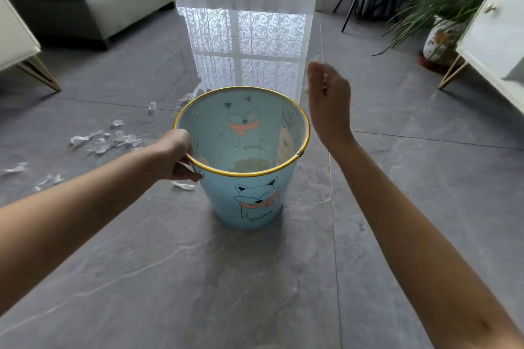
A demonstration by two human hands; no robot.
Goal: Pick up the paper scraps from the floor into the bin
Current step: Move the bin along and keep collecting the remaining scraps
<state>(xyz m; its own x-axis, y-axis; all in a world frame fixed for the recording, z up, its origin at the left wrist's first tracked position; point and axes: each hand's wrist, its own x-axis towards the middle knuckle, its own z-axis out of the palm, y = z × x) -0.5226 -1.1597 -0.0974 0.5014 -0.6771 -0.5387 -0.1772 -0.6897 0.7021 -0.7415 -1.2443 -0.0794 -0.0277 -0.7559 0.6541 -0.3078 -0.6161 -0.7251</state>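
The bin (221, 201) is standing upright on the grey floor tiles. It is a pale blue bucket with a gold rim and a scarf-wearing fox printed on its near wall and again inside. You are gripping its rim on the left side with your left hand (175, 153). Something pale and crumpled is lying at its bottom. White crumpled paper scraps (107, 140) are lying scattered over the floor to the left of the bin. One scrap (183, 186) is sitting just beside its base, and others are lying farther left and behind the rim. Blurred whitish bits are showing at the curled fingers of your right hand (329, 93), which is hanging just right of the rim.
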